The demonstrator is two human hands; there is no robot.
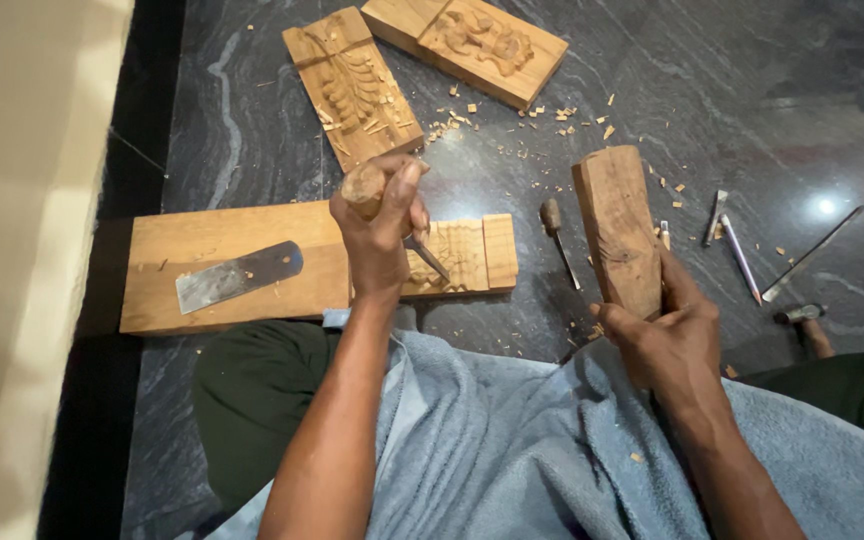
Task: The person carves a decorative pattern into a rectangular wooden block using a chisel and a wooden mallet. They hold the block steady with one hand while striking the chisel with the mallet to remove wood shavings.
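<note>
On the dark stone floor [252, 100], at the far left, lies a long wooden plank [222, 245] with a flat metal blade [237, 275] resting on top of it. At the plank's right end sits a small carved block [472, 255], its surface cut into ridged rows. The left hand [382, 230] is closed around the wooden handle of a chisel [392, 210], whose steel tip slants down to the carved block and touches it. Beyond the hand, farther up the floor, two carved panels lie side by side: a leaf-patterned panel [352, 85] and, to its right, a second carved panel [467, 45]. Wood chips [552, 115] are scattered between these panels and the person. Just right of the carved block, a spare chisel [557, 235] with a wooden handle lies on the floor. Next to it, the right hand [667, 335] grips the lower end of a thick wooden mallet [617, 230], holding it tilted a little above the floor, well apart from the chisel in the left hand. Farther right lie several slim metal tools [742, 255], among them a long thin rod [812, 253]. A blue towel [512, 440] covers the person's lap beneath both arms.
</note>
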